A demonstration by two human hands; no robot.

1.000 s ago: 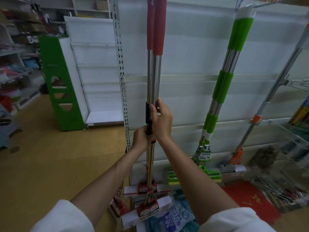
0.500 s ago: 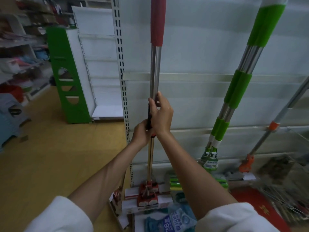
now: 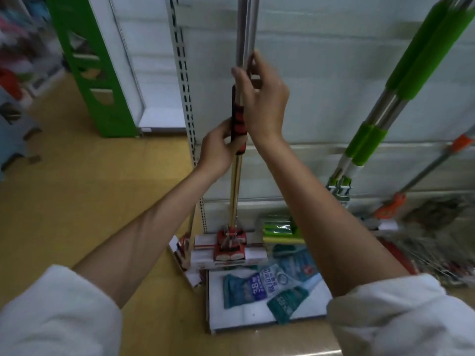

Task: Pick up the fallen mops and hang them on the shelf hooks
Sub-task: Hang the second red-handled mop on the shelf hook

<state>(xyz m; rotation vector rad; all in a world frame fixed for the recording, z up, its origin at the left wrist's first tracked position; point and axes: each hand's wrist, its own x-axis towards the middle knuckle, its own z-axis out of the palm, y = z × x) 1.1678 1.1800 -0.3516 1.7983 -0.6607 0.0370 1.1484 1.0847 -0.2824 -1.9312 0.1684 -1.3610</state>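
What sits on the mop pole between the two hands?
A black-and-red sleeve on the mop pole, with the left hand gripping its lower end and the right hand above; head view.

dim, soft overall, motion blur and wide-angle bending toward the edges.

Shop: slotted display shelving (image 3: 183,80), green-gripped mops (image 3: 365,140), packaged goods (image 3: 257,286).

The mop shaft (image 3: 247,27) is silver; its sleeve (image 3: 237,119) is black with red markings. The mop head (image 3: 230,246) is red and white. The adjacent mops (image 3: 385,102) carry green grips (image 3: 421,57); the floor (image 3: 77,188) is yellow-tan.
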